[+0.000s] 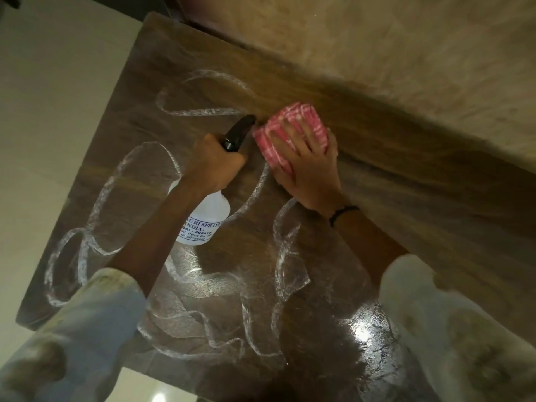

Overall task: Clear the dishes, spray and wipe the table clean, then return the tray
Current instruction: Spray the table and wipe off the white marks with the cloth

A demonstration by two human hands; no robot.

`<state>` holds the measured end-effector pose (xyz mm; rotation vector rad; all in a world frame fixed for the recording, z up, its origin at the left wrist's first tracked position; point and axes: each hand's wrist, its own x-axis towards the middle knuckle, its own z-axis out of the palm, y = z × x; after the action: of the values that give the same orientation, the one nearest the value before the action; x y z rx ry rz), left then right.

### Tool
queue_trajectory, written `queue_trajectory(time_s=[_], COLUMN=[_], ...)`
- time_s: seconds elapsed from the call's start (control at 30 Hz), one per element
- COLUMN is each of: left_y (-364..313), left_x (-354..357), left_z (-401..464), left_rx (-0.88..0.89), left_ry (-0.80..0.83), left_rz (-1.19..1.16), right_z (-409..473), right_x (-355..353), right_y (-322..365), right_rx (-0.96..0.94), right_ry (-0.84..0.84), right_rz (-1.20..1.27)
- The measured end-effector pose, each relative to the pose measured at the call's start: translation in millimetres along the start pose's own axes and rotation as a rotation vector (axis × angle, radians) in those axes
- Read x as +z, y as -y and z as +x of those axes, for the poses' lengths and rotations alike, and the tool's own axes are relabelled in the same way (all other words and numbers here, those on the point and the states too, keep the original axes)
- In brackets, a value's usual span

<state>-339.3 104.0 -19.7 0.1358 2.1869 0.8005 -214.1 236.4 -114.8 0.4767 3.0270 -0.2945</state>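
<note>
On wet table [406, 204], right hand [307, 169] flat, fingers spread over pink cloth [290, 117], left hand [214, 161] gripping spray bottle [203, 221]

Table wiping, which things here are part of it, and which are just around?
In use: spray bottle in left hand; pink cloth under right hand; wet table.
Just around: wall; floor; wristband.

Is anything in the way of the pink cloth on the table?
Nothing visible blocks it. The right hand presses the pink cloth flat on the table. The spray bottle, in the left hand, is just beside it.
</note>
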Motion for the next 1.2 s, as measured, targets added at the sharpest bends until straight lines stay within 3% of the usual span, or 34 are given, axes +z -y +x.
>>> queue_trajectory(time_s=[0.1, 0.23, 0.37, 0.53, 0.63, 0.8, 0.93, 1.03, 1.2], left_y=[4.5, 9.2, 12.8, 22.1, 28.2, 41.3, 59.4, 76.6, 100.1], left_x=[-4.0, -10.1, -14.3, -14.1, -11.7, -1.4, 15.0, 27.7, 41.3], left_z=[0.5, 0.5, -2.4, -11.0, -17.0, -36.7, -57.2, -73.3, -93.0], left_rx=[0.005, 0.032, 0.059, 0.083, 0.089, 0.166, 0.202, 0.202, 0.116], left_ry=[0.005, 0.017, 0.025, 0.072, 0.088, 0.12, 0.231, 0.267, 0.177], left_rz=[-0.008, 0.0, -0.015, -0.007, 0.007, 0.06, 0.105, 0.162, 0.295], right_z=[-26.7, -12.6, 34.4, 24.1, -22.3, -59.0, -58.1, -65.5, -84.0], right_x=[-2.7, -9.0, -8.1, 1.3, 4.5, -1.8, -5.3, -4.9, -7.3], right_y=[-29.6, -42.2, -10.6, 36.0, 25.8, -27.4, -27.7, -25.4, -29.8], right_rx=[-0.04, 0.185, 0.339, 0.136, -0.016, 0.198, 0.314, 0.32, 0.272], right_ry=[0.056, 0.028, 0.017, -0.003, 0.046, 0.034, 0.023, 0.031, 0.065], right_rz=[-0.062, -0.011, 0.013, 0.016, -0.027, -0.013, 0.015, 0.023, 0.008])
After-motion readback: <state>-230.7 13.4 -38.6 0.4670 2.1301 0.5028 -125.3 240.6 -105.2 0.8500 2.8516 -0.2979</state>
